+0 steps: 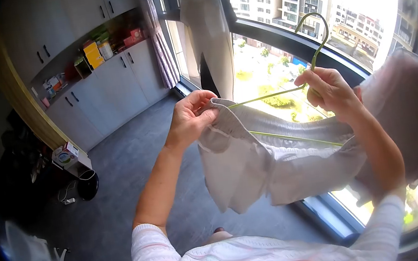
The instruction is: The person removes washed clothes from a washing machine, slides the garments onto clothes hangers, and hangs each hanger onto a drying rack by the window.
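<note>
Light grey shorts (239, 163) with a gathered elastic waistband hang in front of me, the waist opening facing up. My left hand (191, 117) pinches the waistband at its left end. A green wire hanger (319, 44) has its hook pointing up, and my right hand (328, 90) is closed around its neck. The hanger's left arm reaches to the waistband by my left fingers, and its lower bar runs inside the waist opening. My right forearm hides the right end of the shorts.
A pale garment (207, 31) hangs by the window, beside a gathered curtain (159, 42). At right hangs another greyish garment (402, 112). Grey cabinets (105, 91) line the far wall, with boxes on their counter. A small box (66, 154) and a cable stand at left above the grey floor (123, 193).
</note>
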{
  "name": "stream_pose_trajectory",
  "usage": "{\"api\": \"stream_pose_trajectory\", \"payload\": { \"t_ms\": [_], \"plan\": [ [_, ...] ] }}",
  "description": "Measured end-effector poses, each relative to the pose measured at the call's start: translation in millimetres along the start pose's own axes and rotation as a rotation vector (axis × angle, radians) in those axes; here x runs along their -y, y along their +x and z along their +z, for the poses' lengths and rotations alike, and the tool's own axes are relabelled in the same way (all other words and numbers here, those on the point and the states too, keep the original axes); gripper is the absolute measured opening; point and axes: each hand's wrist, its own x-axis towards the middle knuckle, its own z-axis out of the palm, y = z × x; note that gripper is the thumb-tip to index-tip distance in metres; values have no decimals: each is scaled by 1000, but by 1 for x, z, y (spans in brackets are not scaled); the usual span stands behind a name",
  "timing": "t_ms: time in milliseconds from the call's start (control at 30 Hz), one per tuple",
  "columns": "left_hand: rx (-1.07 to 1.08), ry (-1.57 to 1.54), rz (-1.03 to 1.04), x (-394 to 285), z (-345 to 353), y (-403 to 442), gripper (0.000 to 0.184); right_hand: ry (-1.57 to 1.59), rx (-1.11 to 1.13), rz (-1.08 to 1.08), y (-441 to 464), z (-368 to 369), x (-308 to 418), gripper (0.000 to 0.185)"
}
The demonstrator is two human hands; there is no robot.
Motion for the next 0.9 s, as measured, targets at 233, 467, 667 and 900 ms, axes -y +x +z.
{"api": "stream_pose_trajectory", "payload": {
  "t_ms": [233, 467, 667, 900],
  "plan": [
    [-99, -18, 98, 32, -111, 76, 14, 6, -15, 9, 139, 64, 10, 30],
    [-234, -9, 178, 80, -199, 165, 16, -46, 158, -5, 290, 82, 2, 38],
    [-279, 33, 174, 103, -275, 253, 19, 40, 276, 9, 425, 88, 2, 37],
    [-298, 22, 204, 140, -345, 363, 21, -43, 184, -11, 555, 101, 2, 30]
  ]
}}
